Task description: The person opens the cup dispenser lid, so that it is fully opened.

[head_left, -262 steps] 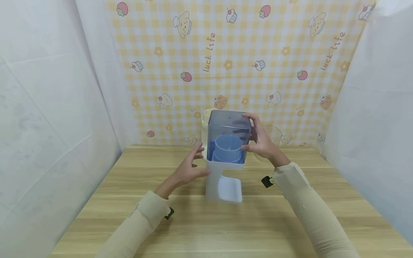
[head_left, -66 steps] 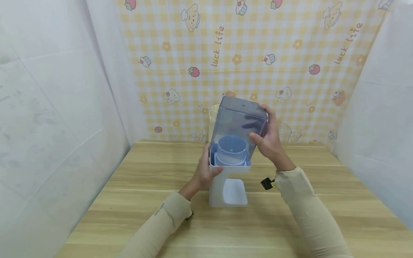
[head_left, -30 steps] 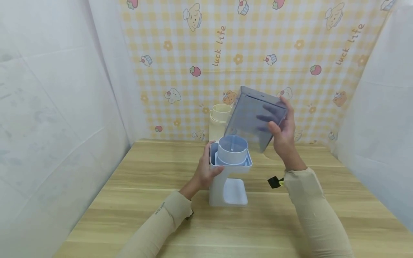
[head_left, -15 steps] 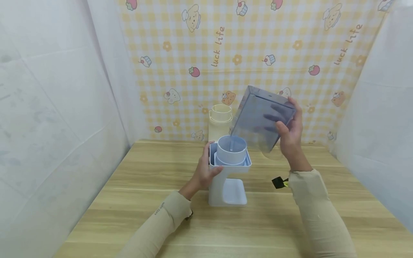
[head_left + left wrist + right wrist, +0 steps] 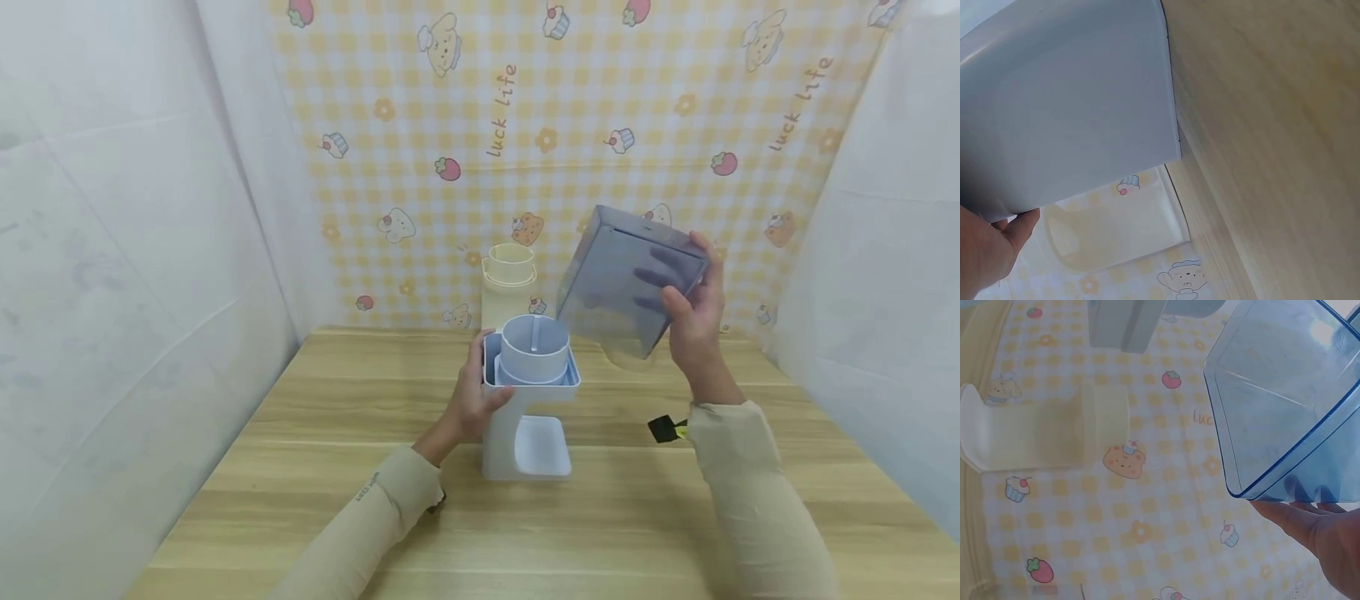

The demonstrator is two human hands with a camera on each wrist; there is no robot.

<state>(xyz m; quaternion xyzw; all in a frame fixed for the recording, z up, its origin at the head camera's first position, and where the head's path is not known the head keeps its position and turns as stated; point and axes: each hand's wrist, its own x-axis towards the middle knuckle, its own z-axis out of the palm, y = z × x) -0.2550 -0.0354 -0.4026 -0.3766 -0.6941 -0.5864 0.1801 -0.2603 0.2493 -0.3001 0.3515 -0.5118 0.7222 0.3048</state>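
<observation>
A white pet-feeder-like dispenser stand [image 5: 498, 446] stands on the table, with a round pale blue cup [image 5: 536, 358] rising from its square top and a shallow tray [image 5: 542, 446] at its foot. My left hand [image 5: 471, 402] grips the stand's upper left side, thumb in front and fingers behind. Up to the right, my right hand [image 5: 697, 327] holds a see-through blue box-shaped tank [image 5: 630, 275], tilted and apart from the stand. Its fingers show through the plastic. The right wrist view shows the tank's open end [image 5: 1285, 394] and the fingers beneath it.
Behind the stand is a cream dispenser [image 5: 501, 307], near the back curtain [image 5: 600, 100]. A clear container [image 5: 630, 361] sits behind the held tank, partly hidden. White cloth walls [image 5: 135, 292] border the wooden table [image 5: 337, 400] on both sides.
The right hand has lifted the tank off the stand's top, tilting it and carrying it up and right. The left hand has come to grip the stand, which stays in place.
</observation>
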